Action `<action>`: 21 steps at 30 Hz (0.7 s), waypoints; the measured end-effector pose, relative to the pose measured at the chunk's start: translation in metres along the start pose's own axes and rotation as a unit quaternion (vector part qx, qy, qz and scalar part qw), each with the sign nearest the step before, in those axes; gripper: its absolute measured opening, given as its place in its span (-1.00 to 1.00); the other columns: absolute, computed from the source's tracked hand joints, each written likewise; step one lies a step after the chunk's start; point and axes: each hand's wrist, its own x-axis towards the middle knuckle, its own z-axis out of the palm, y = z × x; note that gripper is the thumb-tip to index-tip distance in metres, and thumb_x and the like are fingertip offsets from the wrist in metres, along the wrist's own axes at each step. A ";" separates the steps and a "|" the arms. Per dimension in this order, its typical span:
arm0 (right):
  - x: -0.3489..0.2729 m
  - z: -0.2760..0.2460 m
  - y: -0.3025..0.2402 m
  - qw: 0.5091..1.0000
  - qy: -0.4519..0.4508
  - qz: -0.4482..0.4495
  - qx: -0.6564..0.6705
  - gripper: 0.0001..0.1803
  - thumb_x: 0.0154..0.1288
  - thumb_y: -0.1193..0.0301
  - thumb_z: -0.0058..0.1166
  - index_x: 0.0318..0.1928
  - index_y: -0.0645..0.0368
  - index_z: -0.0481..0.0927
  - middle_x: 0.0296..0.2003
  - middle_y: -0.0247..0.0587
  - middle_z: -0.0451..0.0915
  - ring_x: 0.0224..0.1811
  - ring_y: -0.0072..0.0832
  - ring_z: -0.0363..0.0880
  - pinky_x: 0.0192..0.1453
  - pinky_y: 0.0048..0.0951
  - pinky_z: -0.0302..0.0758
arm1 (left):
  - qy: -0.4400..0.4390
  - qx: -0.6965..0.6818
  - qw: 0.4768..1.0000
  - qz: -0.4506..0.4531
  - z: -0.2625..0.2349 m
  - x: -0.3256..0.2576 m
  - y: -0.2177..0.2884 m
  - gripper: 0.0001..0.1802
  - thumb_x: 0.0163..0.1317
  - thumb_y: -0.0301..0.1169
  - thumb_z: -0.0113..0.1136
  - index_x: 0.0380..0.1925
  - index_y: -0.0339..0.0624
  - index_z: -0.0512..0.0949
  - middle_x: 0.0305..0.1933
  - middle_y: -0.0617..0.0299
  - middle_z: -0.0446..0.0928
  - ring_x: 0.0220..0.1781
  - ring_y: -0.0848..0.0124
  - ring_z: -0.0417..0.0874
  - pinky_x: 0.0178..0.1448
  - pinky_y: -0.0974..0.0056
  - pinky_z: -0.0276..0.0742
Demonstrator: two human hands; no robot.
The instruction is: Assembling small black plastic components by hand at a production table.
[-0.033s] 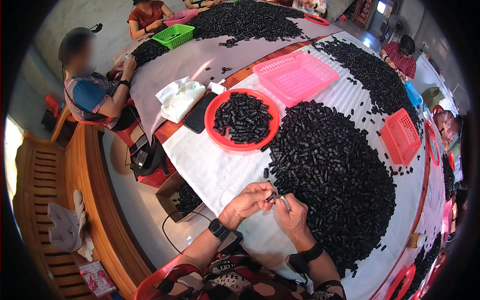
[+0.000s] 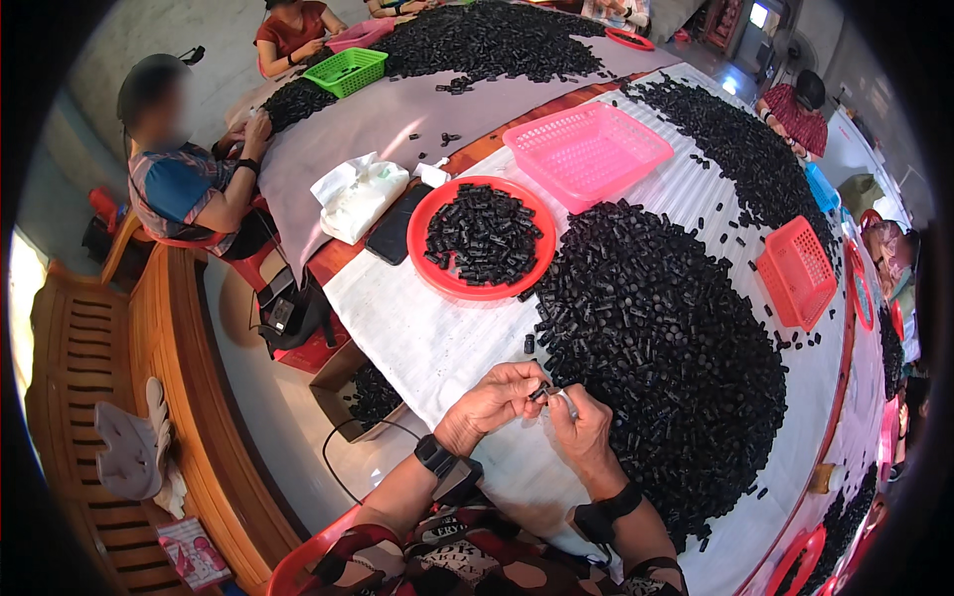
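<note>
Where the left hand (image 2: 494, 399) and the right hand (image 2: 581, 425) meet over the near part of the white-covered surface (image 2: 397, 308), I see a small black piece (image 2: 540, 390) held between their fingertips. Both hands are narrowed to a pinch, presumably because so slight a part needs steadying from two sides; whether the right fingers grip anything more, I cannot tell. The heap of black pieces (image 2: 656, 368) lies just beside the right hand, probably for short reach; the red tray (image 2: 482, 292) stands beyond the left hand, its rim likely keeping its load apart from the heap. Both forearms slant inward, black wristbands (image 2: 434, 455) below the bent fingers.
</note>
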 end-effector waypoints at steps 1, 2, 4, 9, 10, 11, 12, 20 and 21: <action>0.000 0.000 0.001 1.000 -0.002 -0.001 -0.002 -0.78 0.25 0.38 0.11 -0.47 0.23 0.45 -0.59 -0.05 0.51 -0.58 -0.09 0.54 -0.54 -0.27 0.43 | 0.001 -0.002 1.000 0.000 -0.001 0.000 -0.001 -0.75 0.26 -0.35 0.18 -0.24 -0.36 0.49 -0.36 0.19 0.53 -0.42 0.49 0.46 -0.33 0.40 0.37; -0.001 0.000 0.002 1.000 -0.005 -0.002 -0.004 -0.78 0.25 0.38 0.11 -0.47 0.23 0.45 -0.59 -0.04 0.52 -0.58 -0.09 0.54 -0.54 -0.27 0.43 | 0.001 -0.004 1.000 0.000 -0.002 0.000 -0.001 -0.75 0.27 -0.36 0.18 -0.23 -0.36 0.49 -0.36 0.19 0.53 -0.41 0.49 0.47 -0.32 0.41 0.37; -0.001 0.000 0.001 1.000 -0.008 0.000 -0.006 -0.78 0.25 0.37 0.11 -0.47 0.23 0.45 -0.59 -0.05 0.52 -0.58 -0.10 0.54 -0.54 -0.27 0.43 | 0.006 -0.002 1.000 0.001 -0.004 -0.001 -0.002 -0.76 0.27 -0.36 0.17 -0.23 -0.36 0.49 -0.35 0.19 0.53 -0.40 0.49 0.48 -0.32 0.41 0.38; 0.000 -0.001 -0.002 1.000 -0.018 0.007 -0.013 -0.77 0.24 0.37 0.11 -0.47 0.23 0.45 -0.59 -0.06 0.51 -0.58 -0.11 0.54 -0.54 -0.27 0.43 | 0.013 -0.002 1.000 0.001 -0.003 -0.001 -0.001 -0.77 0.28 -0.37 0.17 -0.23 -0.36 0.49 -0.35 0.20 0.53 -0.40 0.50 0.49 -0.31 0.43 0.40; 0.000 -0.001 -0.002 1.000 -0.018 0.005 -0.015 -0.77 0.24 0.37 0.11 -0.48 0.23 0.44 -0.60 -0.06 0.50 -0.58 -0.11 0.54 -0.54 -0.27 0.43 | 0.012 -0.002 1.000 0.000 -0.003 -0.001 -0.001 -0.78 0.28 -0.38 0.17 -0.24 -0.35 0.49 -0.35 0.20 0.53 -0.40 0.50 0.49 -0.31 0.42 0.40; 0.000 -0.001 -0.002 1.000 -0.019 0.004 -0.018 -0.77 0.24 0.37 0.11 -0.48 0.23 0.44 -0.60 -0.06 0.50 -0.58 -0.11 0.54 -0.54 -0.27 0.42 | 0.011 -0.002 1.000 -0.001 -0.003 0.000 -0.001 -0.78 0.28 -0.38 0.17 -0.25 -0.35 0.49 -0.36 0.21 0.53 -0.41 0.50 0.49 -0.31 0.42 0.40; 0.000 -0.001 -0.002 1.000 -0.019 0.005 -0.017 -0.77 0.24 0.37 0.11 -0.48 0.23 0.44 -0.60 -0.06 0.50 -0.58 -0.11 0.54 -0.54 -0.27 0.42 | 0.012 -0.002 1.000 -0.001 -0.003 0.000 -0.001 -0.78 0.28 -0.38 0.17 -0.25 -0.35 0.49 -0.36 0.21 0.53 -0.41 0.50 0.49 -0.31 0.42 0.40; 0.000 0.001 -0.002 0.998 -0.047 -0.010 -0.043 -0.76 0.24 0.37 0.11 -0.49 0.22 0.43 -0.61 -0.06 0.49 -0.59 -0.11 0.53 -0.56 -0.27 0.42 | 0.028 0.051 0.998 -0.006 -0.002 0.001 -0.001 -0.83 0.31 -0.40 0.13 -0.28 -0.32 0.51 -0.39 0.26 0.53 -0.47 0.56 0.48 -0.37 0.45 0.41; 0.000 0.000 -0.002 0.998 -0.046 -0.009 -0.044 -0.76 0.24 0.37 0.11 -0.49 0.22 0.43 -0.61 -0.06 0.49 -0.59 -0.11 0.53 -0.56 -0.27 0.42 | 0.027 0.051 0.998 -0.008 -0.002 0.002 -0.001 -0.83 0.31 -0.40 0.13 -0.28 -0.32 0.51 -0.39 0.26 0.53 -0.47 0.56 0.48 -0.37 0.45 0.41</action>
